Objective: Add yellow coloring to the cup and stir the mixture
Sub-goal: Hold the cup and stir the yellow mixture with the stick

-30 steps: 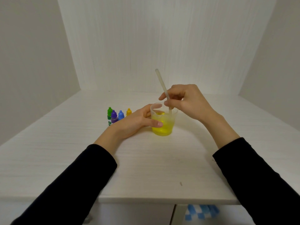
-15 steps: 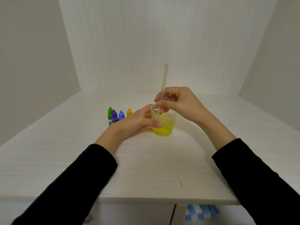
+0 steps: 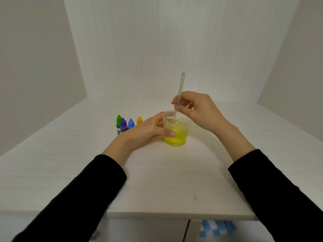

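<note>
A: Where's the cup?
B: Centre frame on the pale wood-grain table: clear, tapered plastic, holding glossy yellow liquid.
A: The hands?
B: Left hand wraps its side; right hand pinches a slim translucent stirring rod, nearly upright.
A: The yellow dropper bottle?
B: Left of centre, behind the left hand.

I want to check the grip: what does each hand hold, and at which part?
The right hand pinches the stirring stick around its middle, above the rim. The left hand holds the clear cup by its side wall.
</note>
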The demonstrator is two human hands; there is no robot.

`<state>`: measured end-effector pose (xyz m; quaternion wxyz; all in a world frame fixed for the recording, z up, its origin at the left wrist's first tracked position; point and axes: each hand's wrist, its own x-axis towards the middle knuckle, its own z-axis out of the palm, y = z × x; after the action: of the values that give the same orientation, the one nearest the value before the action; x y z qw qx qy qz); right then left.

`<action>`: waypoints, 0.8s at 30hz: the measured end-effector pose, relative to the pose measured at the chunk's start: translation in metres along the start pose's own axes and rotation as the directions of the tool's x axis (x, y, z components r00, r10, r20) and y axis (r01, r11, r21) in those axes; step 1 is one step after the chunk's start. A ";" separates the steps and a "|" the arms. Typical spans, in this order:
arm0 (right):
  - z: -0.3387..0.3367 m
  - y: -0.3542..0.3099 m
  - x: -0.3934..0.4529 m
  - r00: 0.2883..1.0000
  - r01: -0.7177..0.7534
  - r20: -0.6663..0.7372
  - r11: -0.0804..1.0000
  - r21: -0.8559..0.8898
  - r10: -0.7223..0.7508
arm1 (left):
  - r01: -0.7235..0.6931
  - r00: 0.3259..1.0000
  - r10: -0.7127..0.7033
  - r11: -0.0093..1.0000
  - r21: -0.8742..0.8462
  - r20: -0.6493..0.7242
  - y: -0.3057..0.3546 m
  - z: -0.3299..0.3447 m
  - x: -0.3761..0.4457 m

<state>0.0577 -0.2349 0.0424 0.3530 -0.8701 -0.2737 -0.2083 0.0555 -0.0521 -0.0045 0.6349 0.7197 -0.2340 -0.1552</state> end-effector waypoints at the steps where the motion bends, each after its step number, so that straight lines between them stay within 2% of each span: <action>1: -0.001 0.001 0.000 1.000 0.001 -0.008 1.000 -0.026 -0.001 | 0.008 1.000 -0.008 1.000 -0.007 -0.001 0.000 0.000 0.000; 8: -0.005 0.002 0.000 0.997 -0.049 -0.065 0.995 -0.088 0.043 | 0.043 0.999 -0.043 0.999 -0.026 -0.016 -0.003 -0.003 0.002; 19: -0.010 -0.011 -0.005 0.996 -0.087 -0.035 0.996 0.031 0.088 | 0.041 0.999 -0.041 0.999 -0.003 -0.023 -0.003 -0.003 0.002; 24: -0.010 -0.018 -0.008 0.996 -0.086 0.029 0.985 0.151 0.083 | 0.036 0.999 -0.036 0.999 0.006 -0.017 -0.002 -0.001 0.001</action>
<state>0.0387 -0.2341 0.0530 0.4239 -0.8537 -0.2556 -0.1617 0.0570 -0.0510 -0.0061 0.6317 0.7271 -0.2162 -0.1595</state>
